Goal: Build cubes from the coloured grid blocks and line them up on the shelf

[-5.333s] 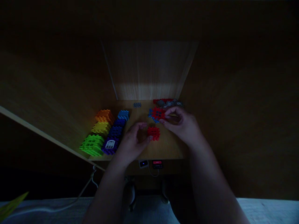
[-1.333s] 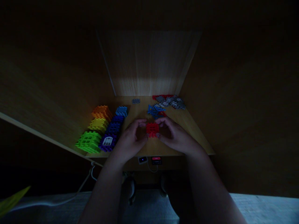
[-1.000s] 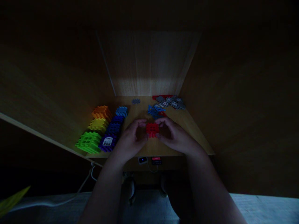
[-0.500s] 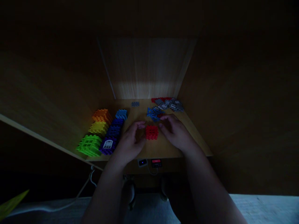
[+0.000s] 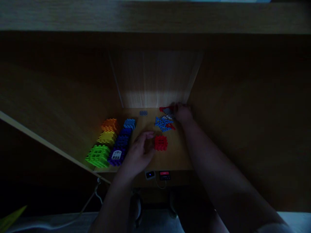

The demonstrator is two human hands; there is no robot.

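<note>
A short stack of red interlocking tiles [image 5: 161, 143] with a window pattern sits near the front of the wooden shelf [image 5: 178, 155]. Just left of it rests my left hand [image 5: 141, 152], its thumb and fingers apart with nothing between them. My right hand [image 5: 182, 113] is stretched to the back right corner, over the pile of grey tiles [image 5: 167, 111] and red tiles [image 5: 163, 109] there. Its fingers are dim and mostly hidden, so their grip does not show. Nearer than that pile lie loose blue pieces [image 5: 163, 123], with a red piece [image 5: 170, 126] among them.
Stacks of tiles line the left side: orange [image 5: 109, 124], yellow [image 5: 107, 137], green [image 5: 98, 155], light blue [image 5: 129, 123], dark blue [image 5: 122, 140] and purple [image 5: 116, 156]. A lone grey tile [image 5: 143, 113] lies at the back. Wooden side walls enclose the shelf; two small devices [image 5: 164, 175] sit below its front edge.
My right hand has moved from beside the red stack to the pile at the back right. My left hand has stayed by the red stack. The view has tilted slightly.
</note>
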